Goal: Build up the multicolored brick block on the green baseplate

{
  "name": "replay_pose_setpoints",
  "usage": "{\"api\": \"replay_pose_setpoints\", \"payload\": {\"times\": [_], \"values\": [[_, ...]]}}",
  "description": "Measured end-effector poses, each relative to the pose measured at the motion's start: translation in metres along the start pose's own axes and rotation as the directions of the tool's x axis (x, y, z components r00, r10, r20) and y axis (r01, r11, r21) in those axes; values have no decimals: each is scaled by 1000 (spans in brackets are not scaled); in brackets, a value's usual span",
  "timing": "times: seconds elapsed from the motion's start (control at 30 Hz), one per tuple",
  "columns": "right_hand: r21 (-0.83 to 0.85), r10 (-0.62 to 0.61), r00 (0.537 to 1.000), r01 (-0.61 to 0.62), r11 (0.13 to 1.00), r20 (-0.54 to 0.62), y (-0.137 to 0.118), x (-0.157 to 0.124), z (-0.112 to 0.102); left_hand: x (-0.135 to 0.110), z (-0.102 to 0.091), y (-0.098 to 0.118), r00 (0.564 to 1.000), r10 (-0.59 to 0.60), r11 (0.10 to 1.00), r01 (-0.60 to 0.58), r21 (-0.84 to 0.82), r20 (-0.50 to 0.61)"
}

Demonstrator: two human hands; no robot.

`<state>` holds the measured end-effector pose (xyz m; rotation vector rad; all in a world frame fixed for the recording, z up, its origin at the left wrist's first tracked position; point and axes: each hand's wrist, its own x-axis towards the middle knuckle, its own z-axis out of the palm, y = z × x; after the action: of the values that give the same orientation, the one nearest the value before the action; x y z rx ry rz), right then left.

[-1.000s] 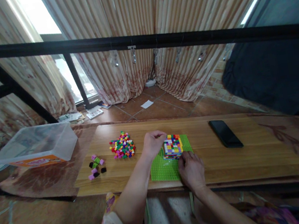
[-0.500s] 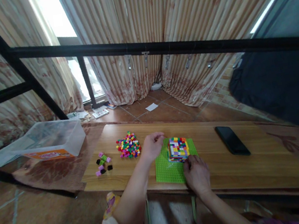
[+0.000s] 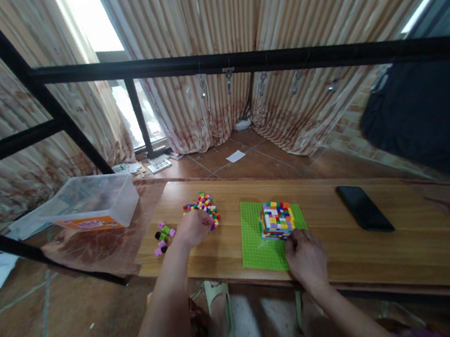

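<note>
My left hand (image 3: 195, 227) is over the near side of a loose pile of small multicoloured toy bricks (image 3: 204, 201), its fingers bent together at the pile. What is between the fingertips, if anything, is hidden. A box-shaped stack of coloured bricks (image 3: 276, 217) stands on the green studded baseplate (image 3: 258, 246). My right hand (image 3: 306, 255) rests at the baseplate's near right part, its fingers curled close to the stack's near right corner. Whether it pinches a brick there I cannot make out.
Pink, black and green bricks (image 3: 163, 240) lie left of the pile on the wooden table (image 3: 231, 258). A black phone (image 3: 363, 208) lies to the right. A clear plastic bin (image 3: 123, 199) stands beyond the table's left end. A black metal rail (image 3: 174, 65) crosses ahead.
My left hand has moved left from beside the baseplate to the loose brick pile. My right hand stays by the stack. The whole view has shifted slightly.
</note>
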<state>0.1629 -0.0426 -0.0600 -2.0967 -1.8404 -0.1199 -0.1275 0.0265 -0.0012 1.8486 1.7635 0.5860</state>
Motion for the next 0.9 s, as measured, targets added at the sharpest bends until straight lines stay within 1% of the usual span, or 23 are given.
{"api": "replay_pose_setpoints", "payload": {"times": [0.1, 0.23, 0.37, 0.47, 0.57, 0.7, 0.77, 0.83, 0.9], "values": [[-2, 6, 1000, -6, 1000, 1, 0, 0, 0, -7, 4, 8, 1000, -14, 993, 10, 121, 26], [0, 5, 1000, -5, 1000, -1, 0, 0, 0, -12, 14, 21, 999, -45, 970, 45, 238, -9], [-1, 8, 1000, -8, 1000, 2, 0, 0, 0, -11, 23, 25, 997, -56, 955, 68, 290, -47], [3, 9, 1000, -9, 1000, 10, 0, 0, 0, -9, 25, 26, 998, -30, 958, 47, 283, -63], [5, 14, 1000, -14, 1000, 14, -1, 0, 1, -6, 22, 31, 997, 20, 972, -1, 237, -78], [13, 21, 1000, -21, 1000, 16, -2, 0, 0, 0, 21, 48, 989, 114, 987, -102, 127, -98], [13, 23, 1000, -24, 1000, 16, -2, 0, -1, 4, 26, 58, 982, 154, 987, -147, 70, -108], [11, 25, 1000, -25, 1000, 17, -2, 1, -1, 8, 36, 67, 972, 197, 979, -201, -21, -129], [10, 23, 1000, -23, 1000, 20, -3, 1, -1, 12, 47, 75, 954, 241, 944, -274, -187, -179]]}}
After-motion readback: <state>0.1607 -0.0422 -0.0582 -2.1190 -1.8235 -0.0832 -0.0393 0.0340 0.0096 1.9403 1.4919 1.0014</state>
